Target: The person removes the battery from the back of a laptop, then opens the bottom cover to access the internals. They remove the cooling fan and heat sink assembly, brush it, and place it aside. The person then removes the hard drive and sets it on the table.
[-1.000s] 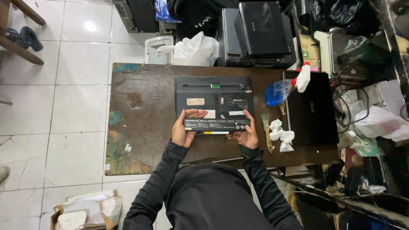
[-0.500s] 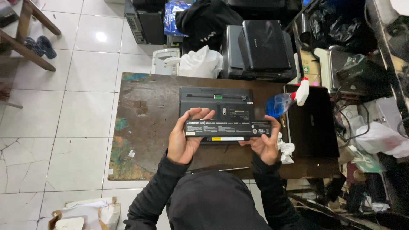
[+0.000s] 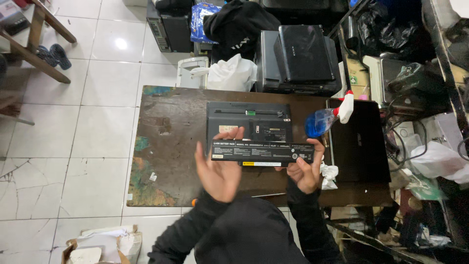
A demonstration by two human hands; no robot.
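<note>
- Battery pack, long, black and bar-shaped, is held level above the table, lifted clear of the laptop beneath it; a white-lettered label runs along its face and a small yellow strip sits on its lower edge.
- The right hand is closed on the pack's right end, fingers curled over its top edge and thumb below.
- The left hand is seen open, palm up and fingers spread, at the pack's left end; it is blurred, so a firm hold cannot be confirmed.
- Just beyond both hands a black laptop lies underside up, with a pale sticker near its left edge and a small green mark along its top.
- Crumpled white tissue lies just beside the right hand, on the outer side.
- Farther out from the right hand a blue spray bottle with a white and red trigger head is seen tilted, next to a second, closed black laptop.
- The wooden table is dark brown, worn, with patches of green and yellow paint past the left hand.
- Beyond the table a white plastic bag, a stack of black devices and a blue packet are seen.
- The floor is laid with glossy white tiles, some cracked; an open cardboard box sits on it, below the left elbow.
</note>
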